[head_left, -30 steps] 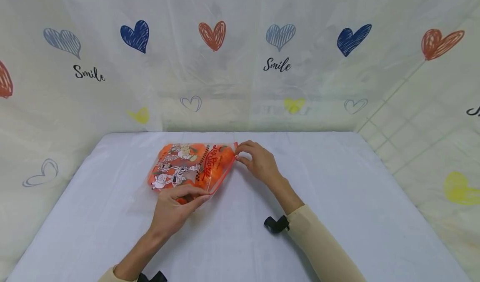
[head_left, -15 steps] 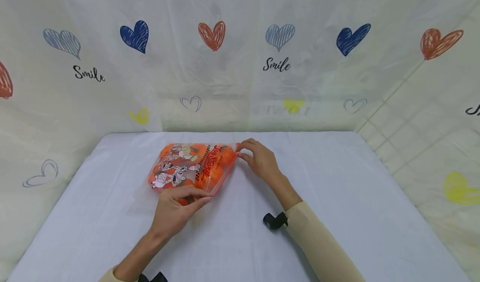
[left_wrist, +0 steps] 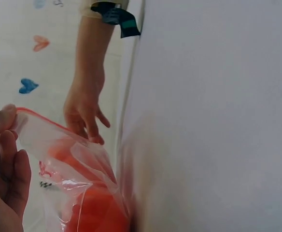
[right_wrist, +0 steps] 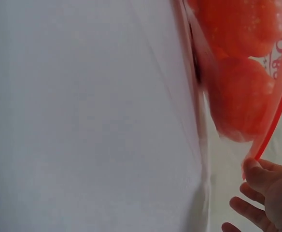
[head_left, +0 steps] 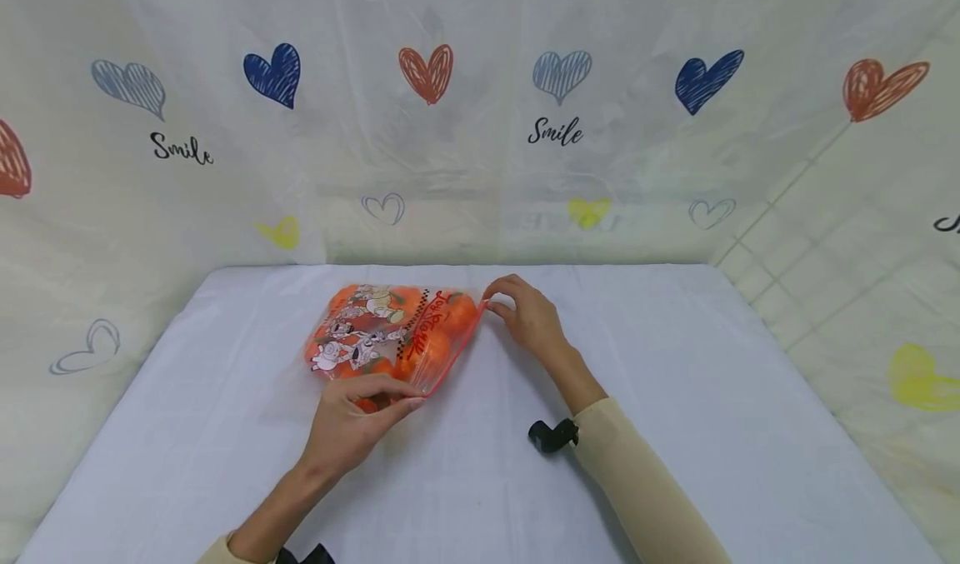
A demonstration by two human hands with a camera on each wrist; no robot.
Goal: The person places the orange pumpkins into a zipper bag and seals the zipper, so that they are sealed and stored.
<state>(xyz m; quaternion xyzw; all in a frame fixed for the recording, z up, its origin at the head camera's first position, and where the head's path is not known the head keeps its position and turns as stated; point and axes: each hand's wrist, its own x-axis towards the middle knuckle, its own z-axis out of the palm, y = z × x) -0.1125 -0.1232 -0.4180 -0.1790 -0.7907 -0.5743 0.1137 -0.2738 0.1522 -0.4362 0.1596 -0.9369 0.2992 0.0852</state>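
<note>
A clear zip bag, printed with cartoon animals and red lettering, lies on the white-covered table. Round orange fruit-like things fill it; a little green shows among them. Along its right side runs a red zip edge. My left hand pinches the near corner of that edge between thumb and fingers. At the far corner, the thumb and index finger of my right hand pinch the other end. In the right wrist view the right hand has its remaining fingers spread below the zip.
White cloth covers the table. A pale curtain with printed hearts hangs behind it and along both sides. Black wrist devices sit at the cuffs of the beige sleeves.
My right hand has shifted slightly to the right, pinching the zip edge's far end. The bag has moved a little rightward with it. The left hand has barely moved.
</note>
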